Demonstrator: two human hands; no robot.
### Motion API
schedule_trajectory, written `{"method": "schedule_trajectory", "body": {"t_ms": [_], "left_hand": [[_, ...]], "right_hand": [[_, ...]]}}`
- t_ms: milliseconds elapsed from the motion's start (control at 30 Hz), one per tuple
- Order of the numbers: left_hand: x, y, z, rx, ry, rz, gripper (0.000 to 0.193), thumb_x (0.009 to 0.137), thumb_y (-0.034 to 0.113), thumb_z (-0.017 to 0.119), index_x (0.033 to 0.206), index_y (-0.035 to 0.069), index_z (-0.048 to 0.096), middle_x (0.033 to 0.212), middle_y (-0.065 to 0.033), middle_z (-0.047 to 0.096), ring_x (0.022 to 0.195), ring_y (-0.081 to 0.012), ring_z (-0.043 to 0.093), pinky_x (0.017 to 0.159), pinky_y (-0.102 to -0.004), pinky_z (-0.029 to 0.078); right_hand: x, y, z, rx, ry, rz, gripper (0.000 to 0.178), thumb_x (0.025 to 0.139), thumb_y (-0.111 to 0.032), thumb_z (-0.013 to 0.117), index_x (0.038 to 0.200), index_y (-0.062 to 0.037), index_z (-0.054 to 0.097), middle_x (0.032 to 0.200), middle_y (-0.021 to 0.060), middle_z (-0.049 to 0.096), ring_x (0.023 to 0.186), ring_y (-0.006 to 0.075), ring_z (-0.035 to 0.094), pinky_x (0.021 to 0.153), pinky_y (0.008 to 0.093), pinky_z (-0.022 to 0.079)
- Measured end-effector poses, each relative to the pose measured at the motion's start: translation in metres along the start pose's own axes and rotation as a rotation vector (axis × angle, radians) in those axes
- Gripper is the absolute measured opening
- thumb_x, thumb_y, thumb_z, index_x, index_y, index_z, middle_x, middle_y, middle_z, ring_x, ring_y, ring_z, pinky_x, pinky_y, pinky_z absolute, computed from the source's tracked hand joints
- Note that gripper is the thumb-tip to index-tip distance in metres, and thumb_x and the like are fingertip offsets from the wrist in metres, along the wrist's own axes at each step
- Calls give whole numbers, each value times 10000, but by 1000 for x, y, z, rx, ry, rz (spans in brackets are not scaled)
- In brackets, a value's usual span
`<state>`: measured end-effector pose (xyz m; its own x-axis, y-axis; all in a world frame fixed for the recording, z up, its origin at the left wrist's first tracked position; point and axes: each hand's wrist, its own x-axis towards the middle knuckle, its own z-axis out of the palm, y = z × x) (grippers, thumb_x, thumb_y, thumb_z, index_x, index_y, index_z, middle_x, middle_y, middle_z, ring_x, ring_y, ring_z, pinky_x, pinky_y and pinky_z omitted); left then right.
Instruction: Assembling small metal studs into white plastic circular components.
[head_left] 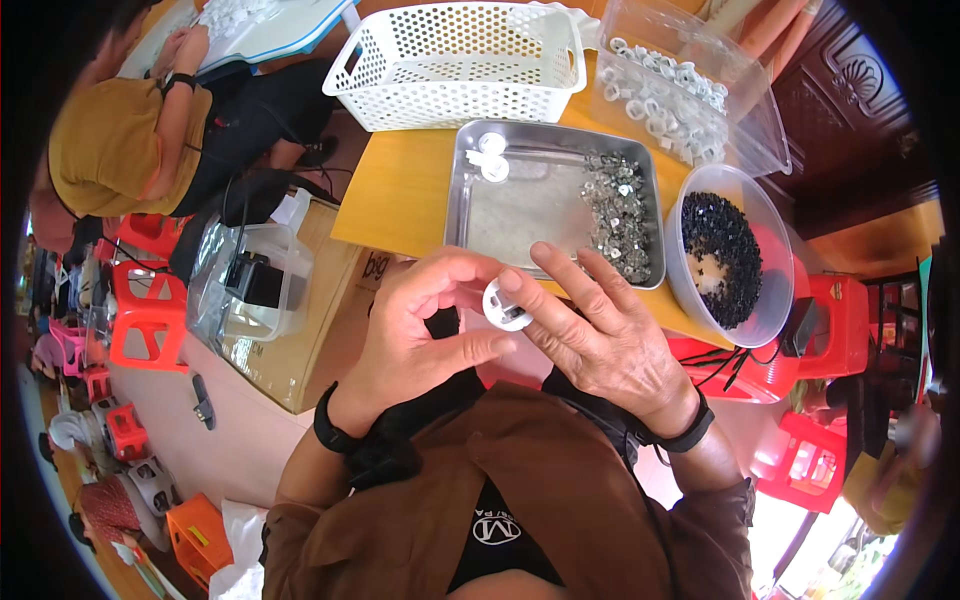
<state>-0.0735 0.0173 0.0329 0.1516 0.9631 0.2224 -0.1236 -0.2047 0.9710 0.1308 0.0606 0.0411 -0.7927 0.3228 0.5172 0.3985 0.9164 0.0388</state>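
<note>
In front of my chest is a white round plastic part (505, 310) with slots in its face. My left hand (415, 320) curves around its left side, index finger above and thumb along its lower edge. My right hand (605, 345) pinches the part at its upper right with the index finger; the right thumb is hidden beneath. The other right fingers stretch forward. Beyond my hands, a metal tray (520, 215) holds a few white round parts (490, 158) at its far left and a heap of small metallic pieces (618, 215) along its right.
A clear round tub (780, 270) of small black pieces (718, 255) stands right of the tray. Behind are a white perforated basket (455, 105) and a clear bin (745, 140) of white rings. A cardboard box (335, 290) stands left of the yellow table (385, 200); a person (130, 150) sits beyond.
</note>
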Motion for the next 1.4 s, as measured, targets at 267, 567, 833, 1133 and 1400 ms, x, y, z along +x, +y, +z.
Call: {"method": "schedule_trajectory", "body": {"t_ms": [267,567,833,1133,1400], "left_hand": [[-6,-6,5,38,44,8,410,731,-23,741,1108,-43,582,1074,-114,597,958,-166,606,807,-279,507],[-8,-5,10,78,-14,15,438,714,-30,751,1117,-50,579,1120,-134,592,981,-183,610,835,-294,515],[-10,-13,9,176,-68,10,433,713,4,766,1104,-49,588,1102,-136,598,951,-179,621,782,-285,527],[-5,-12,19,69,-52,-46,517,716,-6,764,1169,-35,518,1013,-106,613,901,-174,633,755,-277,529],[-6,-17,16,112,-65,-47,512,709,7,774,1153,-34,522,1048,-111,597,900,-169,630,746,-278,534]], "right_hand": [[-17,0,1,200,116,79,440,733,-128,671,1160,-59,591,1286,128,493,1088,321,543,838,416,488],[-27,-14,8,690,158,466,578,625,-10,764,1168,-25,566,1153,150,574,1003,321,576,811,366,497],[-19,-15,12,770,314,490,577,593,-66,783,1133,-91,582,1029,83,603,891,276,579,747,356,490],[-23,-13,21,767,386,482,458,602,-84,791,1028,-104,622,950,47,630,813,240,602,679,328,507],[-25,-13,21,775,355,501,475,604,-60,791,1043,-113,616,945,44,635,799,223,603,669,318,507]]}}
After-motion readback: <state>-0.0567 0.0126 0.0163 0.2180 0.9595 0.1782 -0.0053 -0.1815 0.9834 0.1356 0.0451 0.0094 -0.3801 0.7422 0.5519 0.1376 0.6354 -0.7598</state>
